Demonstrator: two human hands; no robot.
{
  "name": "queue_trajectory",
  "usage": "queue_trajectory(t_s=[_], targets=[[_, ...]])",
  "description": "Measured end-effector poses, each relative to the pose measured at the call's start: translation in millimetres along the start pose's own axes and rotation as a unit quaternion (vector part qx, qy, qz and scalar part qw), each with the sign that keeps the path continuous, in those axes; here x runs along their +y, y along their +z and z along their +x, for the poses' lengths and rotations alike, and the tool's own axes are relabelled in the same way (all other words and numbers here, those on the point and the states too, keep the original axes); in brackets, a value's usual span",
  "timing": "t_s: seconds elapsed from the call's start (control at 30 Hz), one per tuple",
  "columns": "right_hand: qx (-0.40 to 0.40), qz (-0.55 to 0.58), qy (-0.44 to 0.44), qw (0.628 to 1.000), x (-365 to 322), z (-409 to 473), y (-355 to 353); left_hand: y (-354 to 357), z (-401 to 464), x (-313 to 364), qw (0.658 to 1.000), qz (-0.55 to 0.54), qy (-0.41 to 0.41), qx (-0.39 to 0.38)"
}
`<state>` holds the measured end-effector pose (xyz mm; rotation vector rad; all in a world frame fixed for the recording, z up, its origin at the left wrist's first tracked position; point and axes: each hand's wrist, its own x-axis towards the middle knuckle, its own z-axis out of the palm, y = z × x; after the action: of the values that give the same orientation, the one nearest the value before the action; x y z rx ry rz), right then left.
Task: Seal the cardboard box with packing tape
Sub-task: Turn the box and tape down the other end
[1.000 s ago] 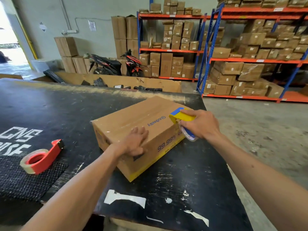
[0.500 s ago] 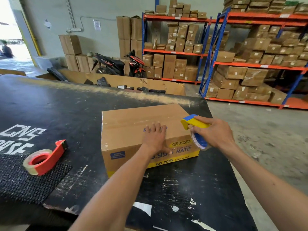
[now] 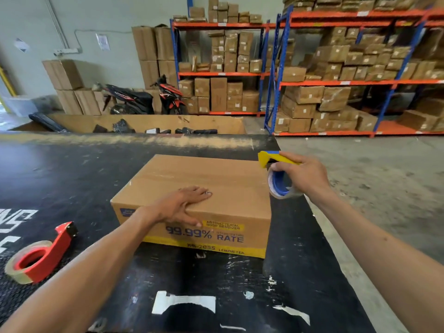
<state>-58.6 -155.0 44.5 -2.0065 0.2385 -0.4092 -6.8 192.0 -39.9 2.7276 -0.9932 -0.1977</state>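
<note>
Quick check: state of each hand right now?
Left hand: open, flat on the cardboard box, holding nothing.
Right hand: closed around the yellow-and-blue tape dispenser.

Evenly and fairly brightly lit, with overexposed daylight spilling in at the far left edge and pale sheen on the scuffed black table (image 3: 72, 179). Soft, short shadows only, darkest just under the right end of the cardboard box (image 3: 204, 183) and beneath the red tape dispenser (image 3: 38, 255). Strongly bent by the wide lens, so shelves (image 3: 336, 80) lean and forearms swell toward the corners; sharp mid-frame, smeared and softer on distant cartons and box print
</note>
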Motion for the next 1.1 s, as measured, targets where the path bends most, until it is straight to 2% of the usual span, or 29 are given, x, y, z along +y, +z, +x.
queue_trajectory(t_s=[0.07,0.13,0.2,0.27,0.33,0.4,0.47,0.57,0.67,0.73,0.8,0.87,0.97,1.03,1.1], targets=[[0.008,0.011,0.003,1.000,-0.4,0.1,-3.8,-14.5,0.2,-4.4,0.998,0.034,-0.028,-0.041],[0.021,0.024,0.010,0.999,-1.2,-0.1,-6.7,-26.0,15.3,23.0,0.991,0.089,-0.082,-0.063],[0.035,0.032,0.023,0.999,-3.8,0.2,-7.9,-21.9,40.1,74.0,0.987,0.087,-0.132,-0.026],[0.045,0.040,0.033,0.998,-5.0,-0.6,-7.1,-2.7,69.3,126.0,0.980,0.028,-0.195,0.018],[0.049,0.038,0.035,0.997,-4.0,-2.3,-7.3,21.1,96.1,161.7,0.966,-0.007,-0.258,0.017],[0.049,0.036,0.036,0.997,-1.2,-3.1,-8.4,40.6,109.7,178.1,0.958,0.026,-0.285,0.024],[0.049,0.046,0.037,0.997,2.7,-2.8,-9.1,47.3,112.0,174.7,0.962,0.046,-0.267,0.042],[0.047,0.059,0.041,0.996,8.2,-3.6,-3.3,35.9,92.8,154.6,0.984,0.043,-0.169,0.037],[0.028,0.076,0.047,0.996,11.2,-6.5,6.8,15.1,62.1,121.3,0.997,-0.012,-0.063,-0.035],[0.006,0.075,0.042,0.996,11.1,-8.2,14.1,-1.8,44.9,97.3,0.993,-0.038,-0.025,-0.108],[-0.012,0.079,0.034,0.996,7.3,-9.5,20.5,-12.0,37.6,86.0,0.990,-0.017,-0.010,-0.137],[-0.023,0.084,0.026,0.996,5.2,-9.5,26.8,-6.4,37.3,91.5,0.993,0.015,-0.024,-0.118],[-0.028,0.074,0.021,0.997,6.3,-9.8,34.3,25.8,45.0,109.0,0.992,0.098,-0.074,-0.037],[-0.030,0.065,0.019,0.997,8.5,-9.8,35.0,37.2,49.9,109.4,0.987,0.138,-0.076,0.006],[-0.038,0.063,0.018,0.997,11.2,-9.3,33.0,34.3,51.3,100.3,0.987,0.143,-0.069,0.013]])
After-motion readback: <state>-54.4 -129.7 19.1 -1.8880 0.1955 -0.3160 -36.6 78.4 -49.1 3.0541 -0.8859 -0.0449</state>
